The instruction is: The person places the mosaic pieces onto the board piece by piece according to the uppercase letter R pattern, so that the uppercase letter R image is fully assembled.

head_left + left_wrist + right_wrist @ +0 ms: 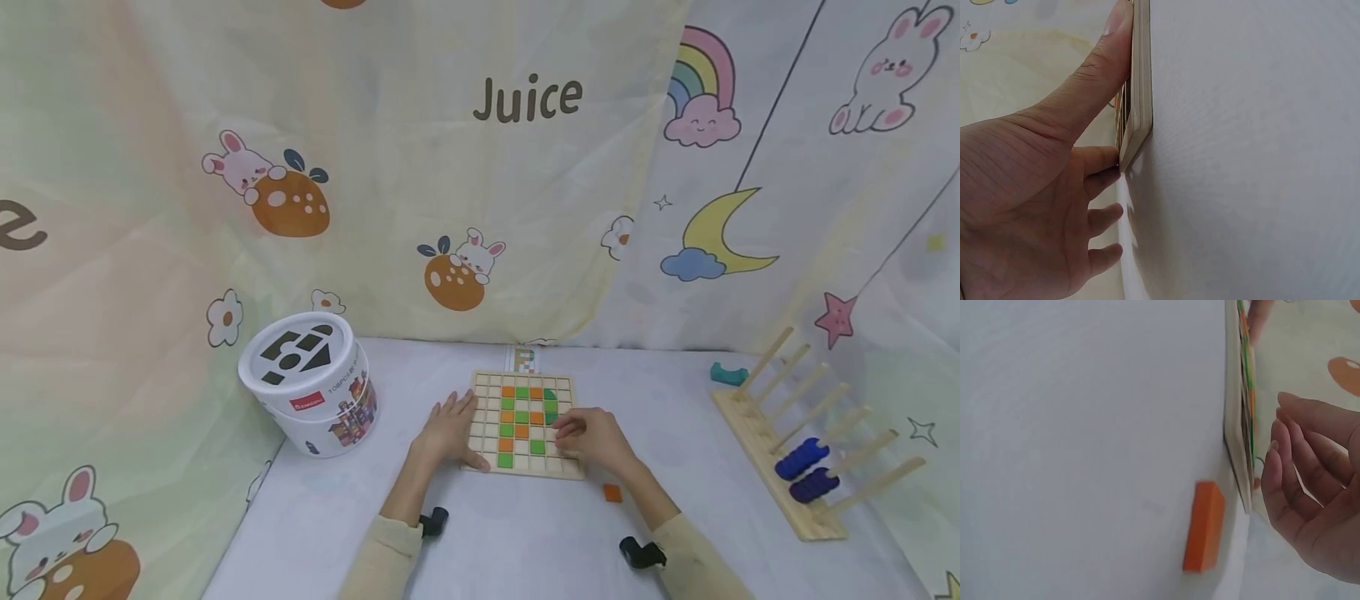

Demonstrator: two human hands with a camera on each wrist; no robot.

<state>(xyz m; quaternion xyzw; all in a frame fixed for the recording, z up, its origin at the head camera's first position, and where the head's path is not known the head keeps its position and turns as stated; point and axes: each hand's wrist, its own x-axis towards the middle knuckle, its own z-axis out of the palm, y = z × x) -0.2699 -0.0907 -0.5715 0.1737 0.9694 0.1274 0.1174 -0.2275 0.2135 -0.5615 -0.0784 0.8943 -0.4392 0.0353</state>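
A square wooden grid board (491, 417) lies on the white table, with orange and green tiles set in several cells. My left hand (447, 432) rests along its left edge, fingers extended and thumb on the front corner; the left wrist view shows that thumb (1100, 69) against the board's side. Over the right part of the board hovers my right hand (597, 437), fingers loosely bent beside a dark green tile (551, 418). In the right wrist view nothing shows between its thumb and fingertips. A loose orange tile (612, 493) lies off the board's front right corner.
A small pattern card (522, 358) lies behind the board. To the left stands a white bucket (307, 400) with shaped holes in its lid. On the right is a wooden peg rack (780, 479) with blue and purple pieces; a teal piece (727, 374) lies by it.
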